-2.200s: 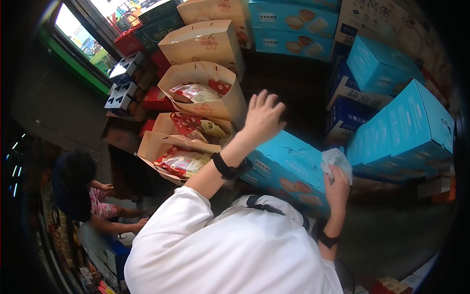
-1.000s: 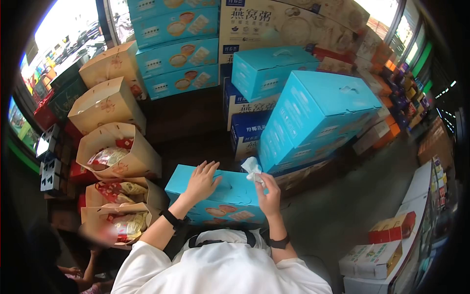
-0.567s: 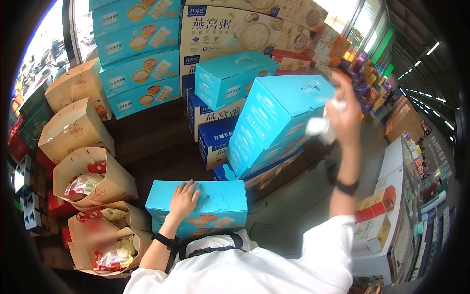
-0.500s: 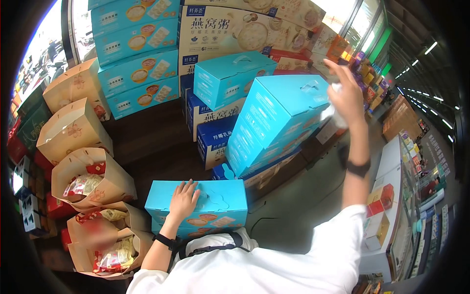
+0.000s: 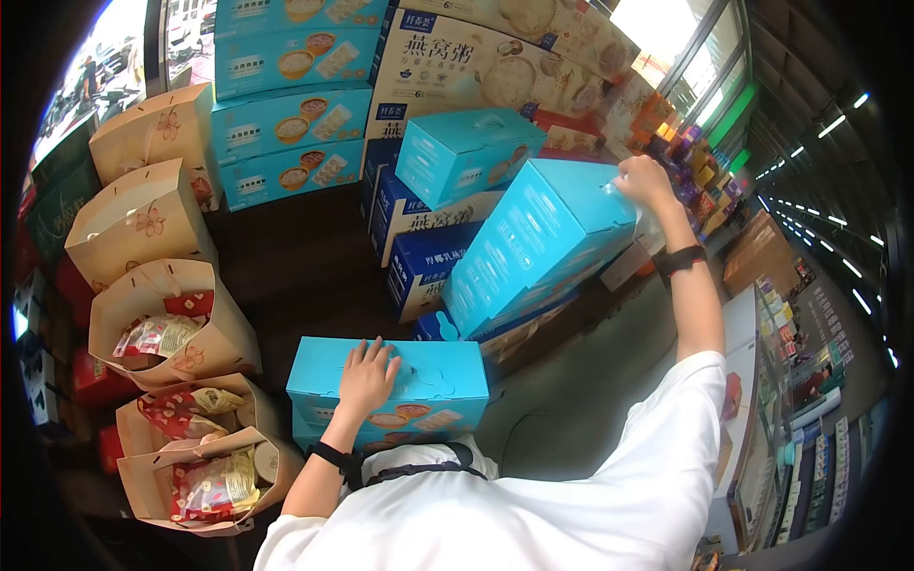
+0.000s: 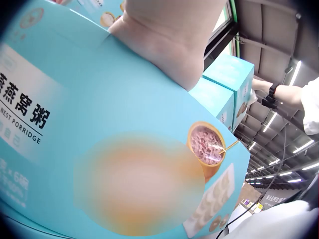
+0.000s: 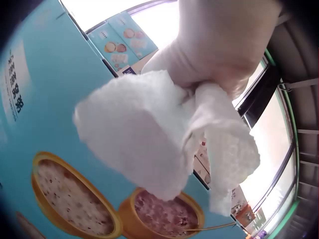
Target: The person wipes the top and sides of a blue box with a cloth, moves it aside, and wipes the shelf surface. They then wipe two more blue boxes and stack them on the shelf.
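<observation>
In the head view, my left hand (image 5: 369, 377) rests with fingers spread on top of a light-blue carton (image 5: 319, 366). The left wrist view shows that hand's heel (image 6: 169, 47) against the carton's edge, above its printed front (image 6: 114, 89). On the right, my right hand (image 5: 649, 183) is at the top right corner of a taller blue carton (image 5: 547, 228), fingers curled. Crumpled white tissue (image 5: 650, 228) hangs below it. Seen from the right wrist, the tissue (image 7: 134, 124) is bunched under the hand (image 7: 219, 40), before the carton's printed side (image 7: 60, 99); the fingertips are hidden.
Open paper bags (image 5: 176, 328) holding red and yellow packets line the left side. Behind are stacked blue cartons (image 5: 286, 124) and a large cream carton (image 5: 457, 71). A smaller blue carton (image 5: 466, 157) sits on dark-blue boxes (image 5: 424, 271). At right stands a white counter (image 5: 747, 333).
My right hand has come down from above the tall carton's right side to its top corner, its fingers now more curled, still with the tissue. My left hand has stayed on the front carton.
</observation>
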{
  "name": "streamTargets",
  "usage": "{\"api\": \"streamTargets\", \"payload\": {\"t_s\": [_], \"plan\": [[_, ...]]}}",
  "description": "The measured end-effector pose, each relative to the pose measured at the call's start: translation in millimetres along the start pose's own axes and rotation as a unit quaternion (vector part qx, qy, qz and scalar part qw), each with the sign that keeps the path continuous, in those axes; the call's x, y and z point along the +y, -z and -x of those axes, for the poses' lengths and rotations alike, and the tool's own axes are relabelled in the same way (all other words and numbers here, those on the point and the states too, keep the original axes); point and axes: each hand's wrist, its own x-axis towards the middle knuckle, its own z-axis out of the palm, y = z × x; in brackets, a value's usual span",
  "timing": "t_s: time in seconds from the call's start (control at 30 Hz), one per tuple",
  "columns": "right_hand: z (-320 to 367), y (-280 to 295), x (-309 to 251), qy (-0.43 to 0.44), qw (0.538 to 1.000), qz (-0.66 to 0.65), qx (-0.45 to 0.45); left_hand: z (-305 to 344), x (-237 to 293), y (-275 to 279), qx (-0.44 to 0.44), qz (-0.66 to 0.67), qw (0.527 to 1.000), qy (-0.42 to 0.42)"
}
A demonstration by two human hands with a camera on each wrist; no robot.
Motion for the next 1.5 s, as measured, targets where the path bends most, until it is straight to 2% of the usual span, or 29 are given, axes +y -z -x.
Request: {"api": "streamTargets", "payload": {"t_s": [0.1, 0.3, 0.37, 0.53, 0.6, 0.63, 0.83, 0.9, 1.03, 1.17, 1.3, 1.43, 1.5], "plan": [[2, 13, -12, 0.048, 0.997, -0.002, 0.064, -1, -3, -3, -0.005, -0.007, 1.0, -0.001], [5, 98, -68, 0.14, 0.977, -0.054, 0.152, 0, -2, -2, -0.001, 0.008, 1.0, 0.005], [-12, 113, -76, 0.161, 0.973, -0.076, 0.146, 2, -1, -1, -0.006, 0.0, 1.0, 0.007], [-31, 164, -171, 0.194, 0.963, -0.166, 0.081, 2, -3, -5, -0.009, 0.003, 1.0, 0.016], [-45, 169, -212, 0.273, 0.936, -0.182, 0.126, 4, -3, -6, -0.011, 0.001, 1.0, 0.023], [-55, 168, -230, 0.287, 0.93, -0.205, 0.101, 3, -4, -6, -0.014, -0.003, 1.0, 0.018], [-94, 130, -335, 0.363, 0.901, -0.235, 0.039, 6, -3, -11, 0.027, 0.008, 0.999, 0.03], [-107, 116, -369, 0.365, 0.899, -0.241, -0.021, 6, -3, -13, 0.03, -0.003, 0.999, 0.016], [-141, 77, -422, 0.375, 0.896, -0.233, -0.043, 7, -4, -18, 0.048, 0.008, 0.999, 0.02], [-178, 39, -448, 0.373, 0.898, -0.23, -0.051, 7, -3, -13, 0.037, 0.023, 0.999, 0.022], [-212, 3, -452, 0.337, 0.918, -0.205, -0.043, 4, -4, -10, 0.019, 0.015, 1.0, 0.02], [-228, -41, -456, 0.349, 0.916, -0.198, -0.035, -1, -4, -3, -0.036, 0.005, 0.999, 0.017], [-231, -59, -471, 0.373, 0.898, -0.231, -0.023, -2, -4, 1, -0.043, 0.009, 0.999, 0.018]]}}
